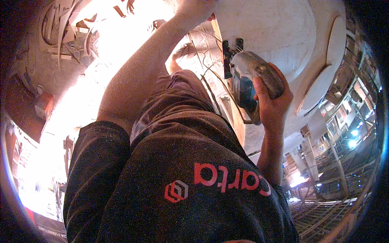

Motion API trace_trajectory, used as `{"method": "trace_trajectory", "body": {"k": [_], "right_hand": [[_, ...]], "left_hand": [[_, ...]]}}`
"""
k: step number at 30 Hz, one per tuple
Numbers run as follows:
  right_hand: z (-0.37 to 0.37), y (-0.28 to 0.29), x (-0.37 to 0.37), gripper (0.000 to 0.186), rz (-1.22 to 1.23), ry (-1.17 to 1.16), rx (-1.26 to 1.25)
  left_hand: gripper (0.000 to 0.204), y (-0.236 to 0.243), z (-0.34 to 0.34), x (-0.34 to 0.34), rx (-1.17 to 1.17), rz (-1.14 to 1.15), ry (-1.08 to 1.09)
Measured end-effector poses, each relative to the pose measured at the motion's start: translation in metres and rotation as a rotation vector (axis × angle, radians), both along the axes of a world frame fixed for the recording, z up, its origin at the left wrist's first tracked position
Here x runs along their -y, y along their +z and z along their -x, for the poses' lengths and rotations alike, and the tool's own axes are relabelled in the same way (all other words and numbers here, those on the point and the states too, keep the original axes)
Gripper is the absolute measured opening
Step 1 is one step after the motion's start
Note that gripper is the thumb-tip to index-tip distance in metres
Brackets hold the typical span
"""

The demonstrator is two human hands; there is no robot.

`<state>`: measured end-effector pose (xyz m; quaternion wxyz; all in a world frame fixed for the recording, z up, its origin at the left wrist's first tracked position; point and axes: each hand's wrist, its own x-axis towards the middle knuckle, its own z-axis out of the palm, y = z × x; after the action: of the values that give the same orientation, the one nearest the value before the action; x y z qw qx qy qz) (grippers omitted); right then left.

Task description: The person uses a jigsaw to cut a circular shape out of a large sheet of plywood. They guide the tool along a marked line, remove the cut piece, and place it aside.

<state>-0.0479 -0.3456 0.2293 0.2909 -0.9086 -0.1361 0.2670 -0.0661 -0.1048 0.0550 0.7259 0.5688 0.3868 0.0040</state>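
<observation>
Dark shirt [182, 162] nearest me. Right hand [275, 95] wrapped round power tool [253, 67] at left edge of pale board [263, 32]. Left hand [197, 7] near board's far corner; grip I can't tell. Rounded pieces [320, 87] along board's right look cut; rest, I judge, unfinished.

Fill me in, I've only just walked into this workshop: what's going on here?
A person has their right hand wrapped around the handle of a grey and blue power tool, which is at the edge of a large pale board. Whether it is running can't be told. The left hand reaches forward near the board's edge, partly cut off by the picture, so its grip is unclear. Curved pale pieces are on the board's right side.
</observation>
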Motion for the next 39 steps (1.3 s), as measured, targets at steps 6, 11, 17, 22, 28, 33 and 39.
{"method": "trace_trajectory", "body": {"k": [6, 11, 17, 22, 28, 33, 39], "right_hand": [[-0.002, -0.001, -0.002, 0.047, 0.008, 0.014, 0.012], [-0.002, -0.001, -0.005, 0.047, -0.018, -0.05, -0.011], [-0.001, 0.006, -0.018, 0.047, -0.002, -0.147, -0.079], [-0.001, 0.001, -0.017, 0.047, -0.003, -0.088, -0.01], [0.0, 0.002, -0.023, 0.046, -0.029, -0.143, -0.021], [-0.002, 0.004, -0.026, 0.046, -0.018, -0.159, -0.036], [-0.001, 0.005, -0.03, 0.048, -0.023, -0.174, -0.028]], "left_hand": [[0.024, -0.005, 0.001, 0.002, 0.058, -0.074, 0.011], [0.024, -0.003, 0.0, 0.0, 0.032, -0.086, -0.009], [0.027, -0.004, 0.001, 0.001, 0.028, -0.074, -0.003], [0.032, -0.005, 0.002, -0.001, -0.008, -0.155, -0.055], [0.035, -0.006, 0.003, 0.0, -0.011, -0.048, -0.04], [0.039, -0.01, 0.003, 0.001, 0.038, -0.101, -0.05], [0.039, -0.004, 0.004, -0.002, -0.027, -0.147, -0.095]]}}
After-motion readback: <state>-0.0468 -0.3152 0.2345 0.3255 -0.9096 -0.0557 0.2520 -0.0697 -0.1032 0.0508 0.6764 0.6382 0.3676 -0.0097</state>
